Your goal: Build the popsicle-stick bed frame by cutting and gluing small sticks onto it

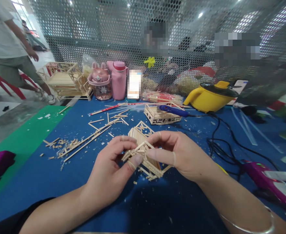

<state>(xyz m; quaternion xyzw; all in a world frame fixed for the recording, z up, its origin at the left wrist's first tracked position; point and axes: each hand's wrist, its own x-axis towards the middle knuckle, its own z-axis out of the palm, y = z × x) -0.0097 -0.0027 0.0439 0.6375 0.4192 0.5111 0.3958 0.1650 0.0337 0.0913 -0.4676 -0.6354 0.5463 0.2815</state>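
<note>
- At the near middle of the blue table (84, 185), between both hands: a small stick frame (139, 137), set cornerwise; cannot tell, resting on the tabletop or slightly lifted;
- On its left and near part, the left hand (115, 164); grip narrow, thumb and fingers closed on the sticks;
- On its right and upper part, the right hand (178, 151); grip narrow too, thumb and forefinger pinched on thin sticks; cannot tell, loose pieces or joined ones, with fingertips in the way;
- Done, judging by looks: a flat panel of side-by-side sticks, plus an open edge of crossed sticks at the far end;
- Left, again by judgement: a crowded near part with uneven ends poking out, so probably only part-built; cannot tell how much more;
- Just beyond, a second stick frame (156, 116), boxlike and seemingly further along, with a blue glue gun (173, 110) over its top;
- At the far left, a larger stick frame (64, 79), with a floor and railings already in place;
- To the left of the hands, loose sticks (91, 138) and short offcuts (69, 144), not built into anything; farther back, a packet of sticks (162, 97), near a yellow pot (208, 97).
</note>
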